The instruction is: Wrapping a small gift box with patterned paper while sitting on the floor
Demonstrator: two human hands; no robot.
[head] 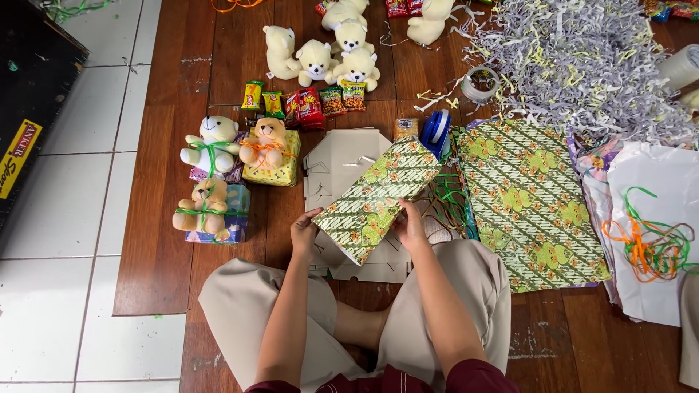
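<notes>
The left hand (pixel 304 231) and the right hand (pixel 410 227) each grasp the near end of a wrapped box (pixel 377 198) in green patterned paper, held tilted above flat white cardboard (pixel 336 166) on the wooden floor (pixel 160 218). Right of the box lies a sheet of the same wrapping paper (pixel 528 200). Left of it sit three small teddy bears tied onto gift boxes (pixel 233 178). Beyond it lie snack packets (pixel 306 104).
</notes>
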